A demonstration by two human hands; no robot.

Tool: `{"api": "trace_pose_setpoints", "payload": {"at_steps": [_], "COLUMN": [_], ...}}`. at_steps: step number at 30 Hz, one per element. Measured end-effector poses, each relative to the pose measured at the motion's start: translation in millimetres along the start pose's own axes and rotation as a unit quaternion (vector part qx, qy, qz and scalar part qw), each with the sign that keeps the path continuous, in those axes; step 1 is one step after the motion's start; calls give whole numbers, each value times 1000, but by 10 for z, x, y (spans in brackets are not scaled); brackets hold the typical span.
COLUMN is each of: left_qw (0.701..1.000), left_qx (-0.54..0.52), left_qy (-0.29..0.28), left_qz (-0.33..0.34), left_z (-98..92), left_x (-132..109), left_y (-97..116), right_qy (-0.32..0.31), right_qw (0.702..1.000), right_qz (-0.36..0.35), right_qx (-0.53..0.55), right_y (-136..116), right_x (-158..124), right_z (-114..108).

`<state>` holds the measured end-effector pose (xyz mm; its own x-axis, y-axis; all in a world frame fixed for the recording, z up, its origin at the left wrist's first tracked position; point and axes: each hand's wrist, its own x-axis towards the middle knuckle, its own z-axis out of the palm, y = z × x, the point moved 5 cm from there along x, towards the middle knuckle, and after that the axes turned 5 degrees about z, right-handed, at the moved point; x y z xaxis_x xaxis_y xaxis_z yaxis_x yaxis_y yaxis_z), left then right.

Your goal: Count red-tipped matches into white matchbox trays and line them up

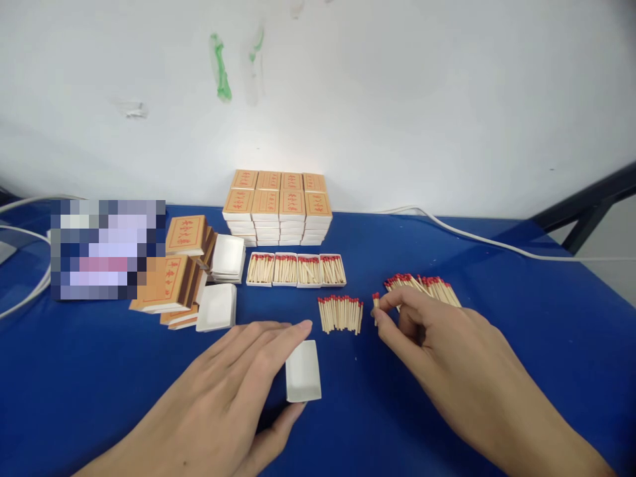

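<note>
My left hand (228, 391) holds an empty white matchbox tray (304, 372), with a finger at its far end and the thumb at its near end. Between thumb and index finger, my right hand (447, 351) pinches a few red-tipped matches (376, 308). To the left of those lies a small row of loose matches (340, 314), lined up side by side on the blue table (358, 424). A larger pile of matches (422, 286) is partly hidden behind my right hand. Several filled trays (297, 270) stand in a line farther back, heads pointing away from me.
Stacked orange-topped matchboxes (277, 205) stand near the white wall (397, 99). At left are orange matchbox sleeves (166, 281) and more empty white trays (217, 307). A blurred-out flat object (106, 248) lies beyond them. A white cable (477, 235) crosses the back right.
</note>
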<state>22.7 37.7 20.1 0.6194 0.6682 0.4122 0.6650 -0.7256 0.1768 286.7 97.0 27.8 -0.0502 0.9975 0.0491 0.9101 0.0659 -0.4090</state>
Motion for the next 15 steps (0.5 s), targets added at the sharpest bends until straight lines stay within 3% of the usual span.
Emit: {"api": "trace_pose_setpoints", "payload": {"at_steps": [9,15], "left_qw": [999,1000], "left_qx": [-17,-6], "left_qy": [-32,-24], "left_qz": [-10,-1], "left_z": [28,10], "left_x": [-41,-20], "left_y": [-28,-6], "right_qy": [-23,-43], "right_qw": [999,997], "right_qz": [26,47], "right_qx": [21,33], "right_y": [-17,-23], "right_x": [5,17], "right_z": [10,65]}}
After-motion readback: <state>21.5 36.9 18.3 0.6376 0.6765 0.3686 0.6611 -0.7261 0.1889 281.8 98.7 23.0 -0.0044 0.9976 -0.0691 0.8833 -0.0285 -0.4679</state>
